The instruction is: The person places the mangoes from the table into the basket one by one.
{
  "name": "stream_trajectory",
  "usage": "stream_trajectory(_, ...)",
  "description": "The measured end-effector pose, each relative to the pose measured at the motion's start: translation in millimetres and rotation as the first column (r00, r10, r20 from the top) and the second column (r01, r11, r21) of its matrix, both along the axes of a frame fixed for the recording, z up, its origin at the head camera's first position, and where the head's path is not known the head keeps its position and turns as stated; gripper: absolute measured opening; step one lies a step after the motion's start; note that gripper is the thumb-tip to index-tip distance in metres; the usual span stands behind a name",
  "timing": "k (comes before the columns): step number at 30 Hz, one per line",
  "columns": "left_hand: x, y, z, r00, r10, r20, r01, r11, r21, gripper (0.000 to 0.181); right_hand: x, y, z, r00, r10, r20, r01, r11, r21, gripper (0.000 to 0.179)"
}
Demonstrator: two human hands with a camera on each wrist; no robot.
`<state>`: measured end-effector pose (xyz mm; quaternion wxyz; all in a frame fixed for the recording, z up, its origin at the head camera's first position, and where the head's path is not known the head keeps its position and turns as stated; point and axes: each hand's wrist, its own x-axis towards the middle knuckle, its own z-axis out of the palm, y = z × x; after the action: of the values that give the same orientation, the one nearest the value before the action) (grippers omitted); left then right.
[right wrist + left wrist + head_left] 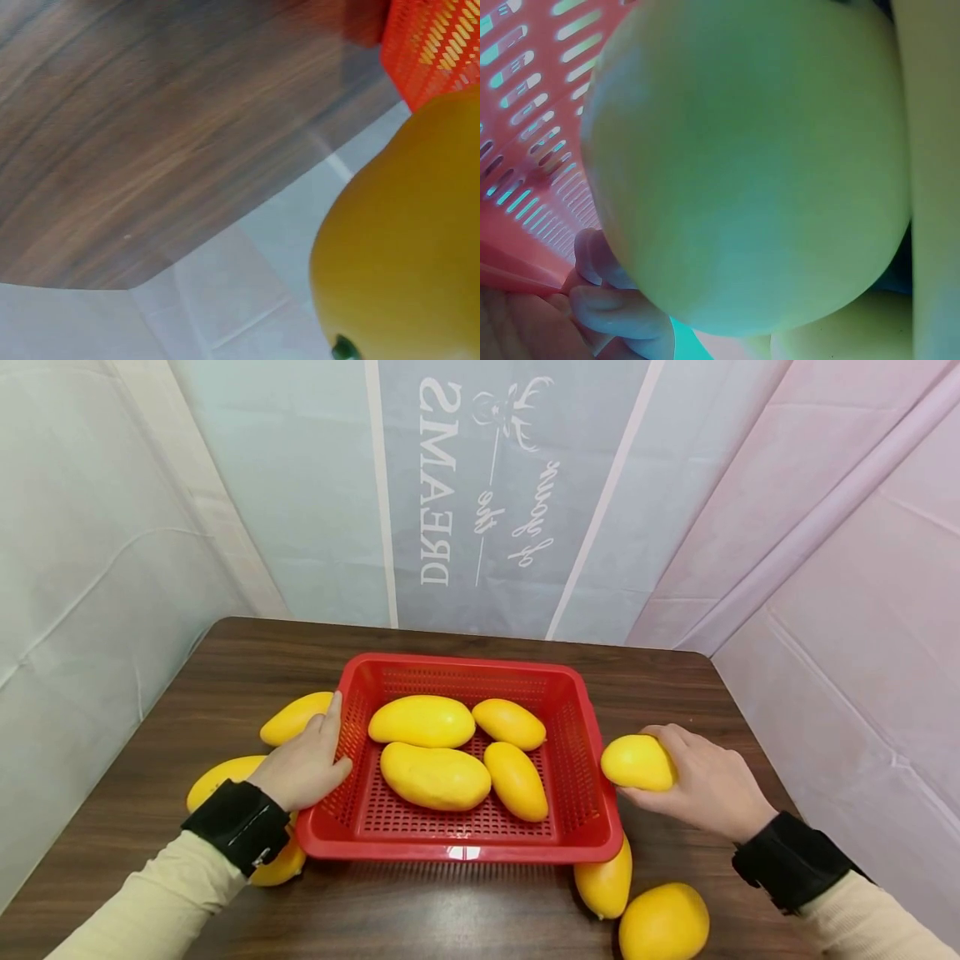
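Observation:
My right hand [708, 785] grips a yellow mango [636, 762] beside the right rim of the red plastic basket [461, 852]. That mango [412, 240], with a small green stem spot, fills the right side of the right wrist view. At the basket's left rim rests my left hand [303, 764], its thumb over the edge and its fingers [622, 311] curled along the outer wall. Inside the basket lie two large mangoes [435, 777] and two smaller ones [516, 781]. A mango [750, 165] close to the camera covers most of the left wrist view.
Left of the basket, a mango [295, 718], another mango [221, 777] and a third mango [277, 867] lie on the brown wooden table [420, 910]. Near the basket's front right corner are a mango [606, 883] and a rounder one [664, 922]. A printed curtain [510, 602] hangs behind.

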<state>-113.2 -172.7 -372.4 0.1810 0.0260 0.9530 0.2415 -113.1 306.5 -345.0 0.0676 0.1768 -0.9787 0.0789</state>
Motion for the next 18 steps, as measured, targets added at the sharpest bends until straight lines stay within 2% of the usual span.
stream_trajectory(10, -0.2, 0.3, 0.9, 1.0, 0.003, -0.003, -0.003, 1.0, 0.006, 0.1, -2.0, -35.7, 15.1, 0.995, 0.078, 0.068, -0.075, 0.996, -0.039, 0.064)
stream_trajectory(18, 0.2, -0.1, 1.7, 1.0, 0.0, 0.003, 0.0, 1.0, 0.017, 0.1, -3.4, -63.2, 18.5, 0.985, 0.147, 0.089, -0.143, 0.988, -0.05, 0.059)
